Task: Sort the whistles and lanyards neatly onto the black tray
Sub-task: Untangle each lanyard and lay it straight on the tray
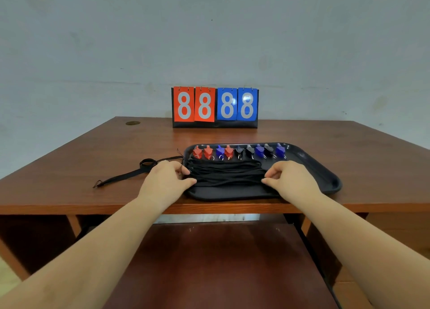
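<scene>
A black tray [325,176] lies on the wooden table near its front edge. Along the tray's far side stands a row of several whistles [239,151], red, blue and black, each with a small metal ring. In front of them lies a bundle of black lanyards [228,172], stretched left to right across the tray. My left hand [166,177] pinches the bundle's left end and my right hand [289,177] pinches its right end. One more black lanyard [130,175] lies loose on the table left of the tray.
A flip scoreboard [215,106] showing red 88 and blue 88 stands at the back of the table [69,164] against the wall. A round cable hole [132,123] sits at the back left. A brown seat or shelf lies below the table edge.
</scene>
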The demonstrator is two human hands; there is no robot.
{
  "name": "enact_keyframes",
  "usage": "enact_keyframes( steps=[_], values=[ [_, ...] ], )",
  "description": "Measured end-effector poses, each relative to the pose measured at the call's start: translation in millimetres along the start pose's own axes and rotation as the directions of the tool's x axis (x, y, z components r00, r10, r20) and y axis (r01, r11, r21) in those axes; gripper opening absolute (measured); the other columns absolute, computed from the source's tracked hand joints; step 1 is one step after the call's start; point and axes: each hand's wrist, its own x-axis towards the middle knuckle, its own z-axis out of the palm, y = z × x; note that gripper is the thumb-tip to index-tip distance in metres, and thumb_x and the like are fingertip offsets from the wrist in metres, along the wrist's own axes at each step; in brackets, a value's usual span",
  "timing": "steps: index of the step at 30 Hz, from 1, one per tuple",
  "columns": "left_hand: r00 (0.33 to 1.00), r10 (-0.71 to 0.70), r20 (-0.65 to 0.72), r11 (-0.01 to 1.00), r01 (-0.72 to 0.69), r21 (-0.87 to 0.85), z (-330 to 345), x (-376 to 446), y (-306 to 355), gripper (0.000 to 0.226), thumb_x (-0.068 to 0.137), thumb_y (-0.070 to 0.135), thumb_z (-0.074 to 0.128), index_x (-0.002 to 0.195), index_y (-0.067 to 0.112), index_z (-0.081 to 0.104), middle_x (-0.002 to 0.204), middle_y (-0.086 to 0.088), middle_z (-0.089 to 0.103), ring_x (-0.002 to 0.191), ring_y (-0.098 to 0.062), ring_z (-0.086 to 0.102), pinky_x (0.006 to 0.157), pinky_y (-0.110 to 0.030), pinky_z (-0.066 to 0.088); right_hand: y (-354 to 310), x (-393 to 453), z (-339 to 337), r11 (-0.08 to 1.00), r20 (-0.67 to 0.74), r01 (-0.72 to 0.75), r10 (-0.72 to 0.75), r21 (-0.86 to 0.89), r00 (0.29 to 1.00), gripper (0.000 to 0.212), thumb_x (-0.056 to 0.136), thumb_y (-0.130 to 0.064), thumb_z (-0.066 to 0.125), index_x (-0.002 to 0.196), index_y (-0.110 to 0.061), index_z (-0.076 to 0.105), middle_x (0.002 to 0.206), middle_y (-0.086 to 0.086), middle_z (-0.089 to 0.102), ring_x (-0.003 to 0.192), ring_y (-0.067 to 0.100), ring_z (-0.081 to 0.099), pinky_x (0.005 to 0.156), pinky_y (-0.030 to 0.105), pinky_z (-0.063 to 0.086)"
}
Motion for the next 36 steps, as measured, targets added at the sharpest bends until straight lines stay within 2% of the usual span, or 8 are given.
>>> enact_keyframes(
  steps=[5,9,12,15,24,27,31,36],
  values=[
    [0.998,-0.015,-0.063,0.998,0.011,-0.061,-10.8,-11.1,-9.5,0.043,0.077,0.044,0.071,0.11,0.021,0.057,0.104,0.002,0.055,0.093,-0.012,0.053,0.08,-0.028,0.042,-7.0,-16.5,-4.3,0.999,-0.086,0.035,-0.033,0.021,0.996,0.025,0.084,-0.037,0.066,0.105,-0.024,0.063,0.099,-0.008,0.065,0.087,0.006,0.054,0.077,0.023,0.044],
    [0.997,-0.047,-0.063,0.998,0.044,-0.048,-30.6,-17.2,-27.2,0.038,0.08,0.045,0.067,0.11,0.023,0.057,0.1,0.003,0.054,0.091,-0.012,0.052,0.078,-0.027,0.04,-33.7,-29.8,-7.2,0.989,-0.096,0.148,-0.147,-0.003,0.984,0.023,0.086,-0.035,0.064,0.106,-0.024,0.063,0.098,-0.01,0.061,0.086,0.004,0.051,0.075,0.02,0.04],
    [0.995,-0.066,-0.068,0.998,0.065,-0.022,-43.9,-19.2,-46.9,0.034,0.082,0.044,0.065,0.109,0.024,0.06,0.104,0.003,0.054,0.1,-0.014,0.053,0.086,-0.029,0.042,-62.0,-37.5,0.0,0.968,-0.075,0.249,-0.247,0.021,0.966,0.021,0.086,-0.034,0.064,0.105,-0.025,0.063,0.097,-0.012,0.061,0.087,0.003,0.051,0.076,0.018,0.039],
    [0.992,-0.072,-0.099,0.994,0.08,0.076,-57.0,-18.9,-68.4,0.033,0.085,0.043,0.062,0.112,0.025,0.062,0.115,0.0,0.056,0.111,-0.02,0.051,0.096,-0.037,0.043,-95.7,-41.6,16.1,0.943,-0.036,0.328,-0.327,0.055,0.944,0.021,0.086,-0.033,0.064,0.105,-0.025,0.064,0.099,-0.012,0.061,0.088,0.002,0.051,0.079,0.018,0.041],
    [0.994,-0.093,-0.056,0.936,0.106,0.336,-80.9,-6.3,-114.9,0.046,0.09,0.05,0.05,0.13,0.028,0.053,0.132,-0.001,0.048,0.121,-0.022,0.042,0.1,-0.036,0.036,-181.3,-31.9,81.7,0.85,0.09,0.526,-0.523,-0.019,0.848,0.033,0.092,-0.03,0.055,0.124,-0.022,0.059,0.125,-0.003,0.059,0.118,0.016,0.051,0.101,0.033,0.042],
    [0.991,-0.127,-0.05,0.942,0.136,0.307,-81.2,-1.0,-124.3,0.039,0.089,0.052,0.05,0.122,0.033,0.057,0.126,0.001,0.051,0.118,-0.021,0.044,0.097,-0.036,0.037,-198.3,-20.3,101.6,0.797,0.146,0.584,-0.566,-0.152,0.811,0.038,0.094,-0.029,0.05,0.132,-0.022,0.052,0.135,0.002,0.053,0.124,0.023,0.045,0.104,0.039,0.037],
    [0.998,-0.044,-0.038,0.975,0.051,0.216,-80.1,-0.6,-129.9,0.01,0.089,0.047,0.052,0.091,0.042,0.061,0.1,0.013,0.053,0.106,-0.014,0.048,0.088,-0.033,0.038,-213.4,-5.7,123.7,0.743,0.185,0.611,-0.582,-0.275,0.792,0.045,0.094,-0.038,0.048,0.137,-0.024,0.046,0.141,0.002,0.045,0.129,0.025,0.037,0.106,0.04,0.029],
    [1.0,-0.015,-0.011,0.994,0.016,0.111,-81.8,-1.0,-138.1,0.011,0.091,0.044,0.051,0.08,0.044,0.054,0.091,0.019,0.055,0.094,-0.008,0.049,0.077,-0.03,0.04,-213.3,-9.3,139.6,0.786,0.06,0.595,-0.594,-0.166,0.802,0.022,0.093,-0.037,0.049,0.104,-0.025,0.065,0.113,-0.004,0.062,0.112,0.019,0.05,0.099,0.036,0.031]
  ],
)
